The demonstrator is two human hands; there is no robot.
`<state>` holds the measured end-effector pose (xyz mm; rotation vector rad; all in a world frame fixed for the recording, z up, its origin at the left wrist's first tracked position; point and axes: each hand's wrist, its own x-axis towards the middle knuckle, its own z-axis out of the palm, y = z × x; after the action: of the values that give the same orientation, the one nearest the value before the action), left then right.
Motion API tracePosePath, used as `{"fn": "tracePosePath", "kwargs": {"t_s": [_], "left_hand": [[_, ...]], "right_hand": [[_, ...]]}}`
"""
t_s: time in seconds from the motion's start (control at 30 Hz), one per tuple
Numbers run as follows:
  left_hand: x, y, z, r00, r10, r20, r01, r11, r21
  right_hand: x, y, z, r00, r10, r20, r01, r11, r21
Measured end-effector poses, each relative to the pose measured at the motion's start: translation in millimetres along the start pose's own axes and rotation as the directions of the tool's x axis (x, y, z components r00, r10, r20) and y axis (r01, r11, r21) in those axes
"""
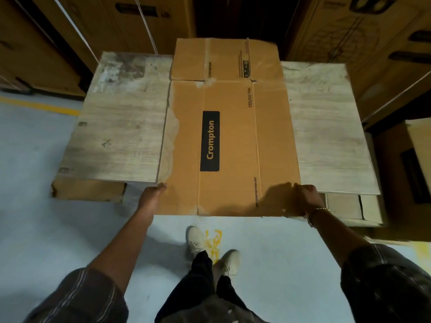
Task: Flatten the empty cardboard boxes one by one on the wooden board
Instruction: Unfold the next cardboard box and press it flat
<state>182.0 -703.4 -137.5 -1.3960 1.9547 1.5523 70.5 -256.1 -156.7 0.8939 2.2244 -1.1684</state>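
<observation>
A flattened brown cardboard box (231,136) with a black Crompton label lies lengthwise across the middle of the pale wooden board (116,127). Its far flaps reach past the board's back edge and its near end overhangs the front edge. My left hand (151,197) grips the box's near left corner, fingers curled at the edge. My right hand (303,199) grips the near right corner, with a bracelet on the wrist.
The board rests on cardboard boxes (88,191) on a pale floor. Tall stacked cartons (363,47) stand behind and to both sides. More boxes (405,173) stand at the right. My feet (210,248) are just in front of the board.
</observation>
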Motion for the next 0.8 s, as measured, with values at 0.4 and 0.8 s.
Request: {"fn": "tracePosePath", "kwargs": {"t_s": [0.4,0.8], "left_hand": [[-43.9,15.9,32.1,0.864,0.233,-0.446,-0.123,0.957,0.261],[-103.6,-10.3,-77.9,0.671,0.369,-0.644,-0.401,0.910,0.104]], "right_hand": [[-43.8,-24.3,16.1,0.985,-0.096,-0.142,0.103,0.994,0.044],[-124.0,-31.0,47.1,0.934,-0.332,-0.132,0.356,0.892,0.278]]}}
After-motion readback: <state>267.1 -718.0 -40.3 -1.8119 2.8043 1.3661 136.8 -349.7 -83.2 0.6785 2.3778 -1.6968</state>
